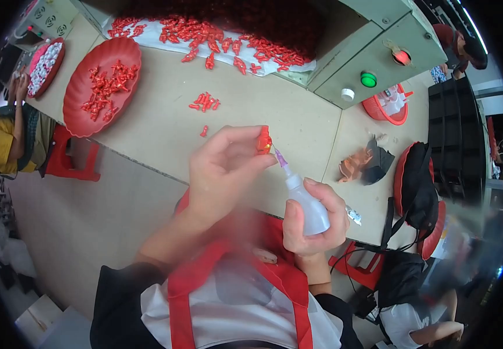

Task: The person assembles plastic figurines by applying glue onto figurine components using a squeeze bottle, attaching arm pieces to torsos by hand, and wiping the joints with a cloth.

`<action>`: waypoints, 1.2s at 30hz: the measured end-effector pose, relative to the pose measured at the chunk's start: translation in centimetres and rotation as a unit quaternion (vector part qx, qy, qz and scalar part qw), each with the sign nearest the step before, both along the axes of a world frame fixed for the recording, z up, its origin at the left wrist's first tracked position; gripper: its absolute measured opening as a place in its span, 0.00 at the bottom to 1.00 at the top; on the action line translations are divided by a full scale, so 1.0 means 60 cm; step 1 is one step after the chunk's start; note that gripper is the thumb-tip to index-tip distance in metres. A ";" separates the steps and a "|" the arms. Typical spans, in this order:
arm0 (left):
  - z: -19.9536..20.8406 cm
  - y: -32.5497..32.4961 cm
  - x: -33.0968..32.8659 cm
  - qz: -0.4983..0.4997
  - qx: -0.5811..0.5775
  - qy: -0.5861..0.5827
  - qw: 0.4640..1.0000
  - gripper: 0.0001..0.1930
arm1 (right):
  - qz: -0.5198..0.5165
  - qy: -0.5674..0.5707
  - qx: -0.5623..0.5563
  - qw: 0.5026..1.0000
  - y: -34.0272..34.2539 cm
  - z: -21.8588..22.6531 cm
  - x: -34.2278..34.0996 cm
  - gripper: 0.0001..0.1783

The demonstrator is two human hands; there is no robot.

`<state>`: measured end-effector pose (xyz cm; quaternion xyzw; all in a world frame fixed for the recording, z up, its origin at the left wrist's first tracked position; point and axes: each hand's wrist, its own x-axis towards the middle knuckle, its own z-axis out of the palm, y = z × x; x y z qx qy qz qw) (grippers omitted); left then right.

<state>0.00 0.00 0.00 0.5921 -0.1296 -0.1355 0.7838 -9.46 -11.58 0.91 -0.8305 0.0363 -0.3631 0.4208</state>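
Right hand (pixel 315 218) grips a squeeze bottle (pixel 305 203) — nozzle touching the red piece (pixel 264 140) pinched by left hand (pixel 222 168).

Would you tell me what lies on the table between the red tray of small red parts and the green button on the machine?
In the head view, between the red tray and the green button lie a small cluster of red parts and bare table.

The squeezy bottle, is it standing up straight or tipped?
Tipped. The right hand holds the small white bottle slanted, its nozzle pointing up-left to the red piece pinched in the left hand.
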 end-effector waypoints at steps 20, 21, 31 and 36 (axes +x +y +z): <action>0.014 0.000 0.001 -0.022 -0.014 0.095 0.995 0.16 | -0.016 -0.020 -0.014 1.000 -0.001 0.000 -0.013 0.18; 0.018 -0.003 -0.001 -0.035 -0.015 0.117 0.992 0.16 | -0.029 0.002 -0.016 0.999 -0.002 0.007 -0.017 0.18; -0.011 -0.019 0.016 -0.029 -0.023 0.069 0.997 0.16 | 0.009 -0.051 -0.021 0.998 -0.017 -0.004 0.026 0.21; -0.004 -0.026 -0.002 -0.041 -0.022 0.054 0.997 0.15 | -0.028 0.007 0.019 0.999 -0.011 0.006 -0.016 0.19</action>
